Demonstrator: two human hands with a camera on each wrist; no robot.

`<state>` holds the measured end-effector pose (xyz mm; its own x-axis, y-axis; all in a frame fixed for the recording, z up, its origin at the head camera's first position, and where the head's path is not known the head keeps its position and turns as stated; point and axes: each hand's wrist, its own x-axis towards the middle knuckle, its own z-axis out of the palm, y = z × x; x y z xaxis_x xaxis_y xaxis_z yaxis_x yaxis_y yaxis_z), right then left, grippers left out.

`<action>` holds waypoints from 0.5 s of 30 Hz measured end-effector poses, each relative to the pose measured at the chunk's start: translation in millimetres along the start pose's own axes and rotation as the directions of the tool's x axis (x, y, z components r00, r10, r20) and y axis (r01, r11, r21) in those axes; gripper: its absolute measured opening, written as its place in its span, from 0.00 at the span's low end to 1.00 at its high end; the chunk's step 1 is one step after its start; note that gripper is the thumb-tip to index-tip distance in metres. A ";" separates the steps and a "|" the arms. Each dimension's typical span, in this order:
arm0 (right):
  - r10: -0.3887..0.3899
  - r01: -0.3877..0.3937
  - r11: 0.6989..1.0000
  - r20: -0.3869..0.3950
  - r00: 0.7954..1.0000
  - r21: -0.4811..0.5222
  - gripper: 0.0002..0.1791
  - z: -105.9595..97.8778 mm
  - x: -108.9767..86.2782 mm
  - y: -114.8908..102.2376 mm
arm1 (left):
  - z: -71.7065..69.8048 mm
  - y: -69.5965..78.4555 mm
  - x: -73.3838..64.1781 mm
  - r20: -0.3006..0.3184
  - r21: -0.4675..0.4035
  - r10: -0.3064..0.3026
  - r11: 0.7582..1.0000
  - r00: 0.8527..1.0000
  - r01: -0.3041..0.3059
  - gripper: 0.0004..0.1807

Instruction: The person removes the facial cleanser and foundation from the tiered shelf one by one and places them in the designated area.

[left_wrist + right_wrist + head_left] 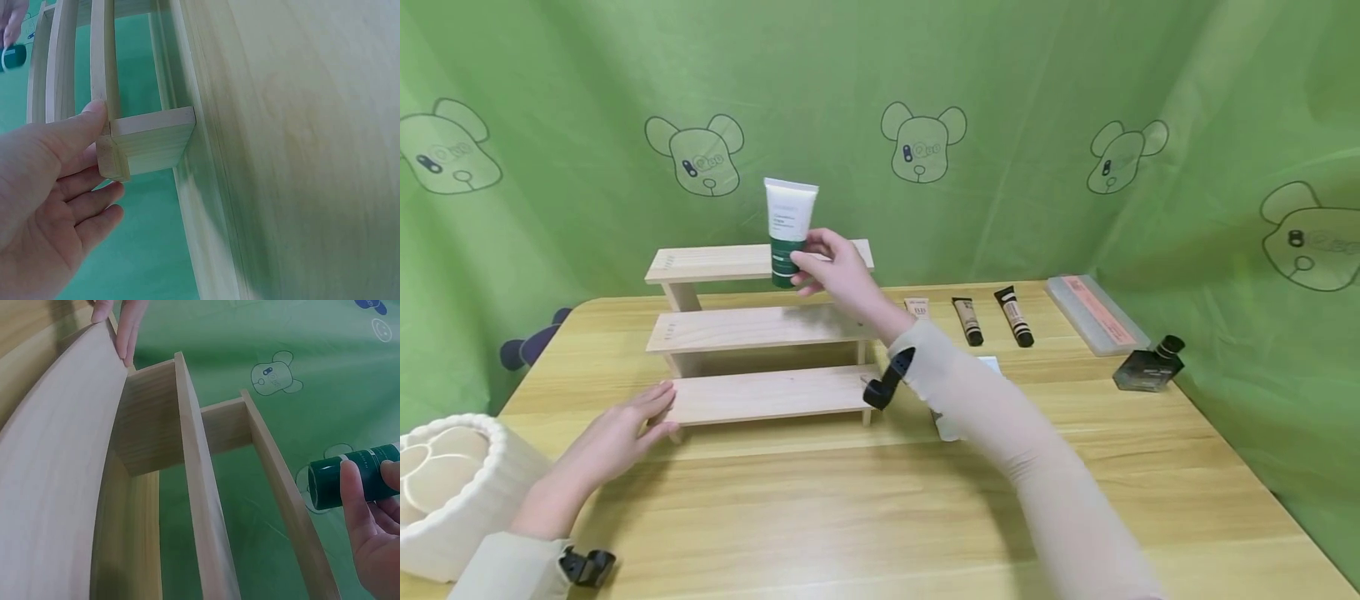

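My right hand [850,279] pinches a white squeeze tube [790,215] near its dark green cap. The tube is upright, cap down, in front of the top tier of a three-tier wooden display rack [767,396]. In the right wrist view the green end of the tube [328,478] appears beyond the rack's top board, apart from it. My left hand [613,437] grips the left end of the lowest tier. The left wrist view has its thumb [81,128] on the board's edge and the other fingers around the corner.
Right of the rack lie several small tubes, including a black-capped one [1015,317]. A flat clear case [1097,317] and a dark perfume bottle [1148,367] stand near the right edge. A white scalloped container [490,492] sits at left. My right forearm partly covers another pale item.
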<state>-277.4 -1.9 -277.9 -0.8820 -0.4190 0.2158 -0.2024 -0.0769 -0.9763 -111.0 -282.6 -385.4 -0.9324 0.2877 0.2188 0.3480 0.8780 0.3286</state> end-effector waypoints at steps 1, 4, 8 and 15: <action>0.001 -0.001 1.000 -0.001 1.000 -0.003 0.22 -5.4 -3.8 0.2 | 0.3 -0.1 0.0 0.001 -0.001 0.000 1.000 1.000 0.000 0.27; 0.011 -0.011 1.000 -0.015 1.000 -0.022 0.22 -21.4 -16.1 0.4 | 0.5 -0.1 0.7 0.008 -0.007 -0.003 1.000 1.000 0.003 0.28; 0.018 -0.020 0.999 -0.037 0.999 -0.051 0.22 -42.6 -34.4 1.5 | 0.1 0.3 1.2 0.016 -0.014 -0.010 1.000 1.000 0.011 0.28; 0.037 -0.041 0.998 -0.080 0.996 -0.055 0.21 -84.0 -66.8 12.1 | -0.2 0.2 1.1 0.023 -0.015 -0.019 1.000 1.000 0.020 0.29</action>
<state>-256.7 101.2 -302.7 -0.9201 -0.3477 0.1803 -0.1886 -0.0100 -0.9820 -111.9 -282.2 -384.9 -0.9409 0.2797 0.1909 0.3312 0.8774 0.3470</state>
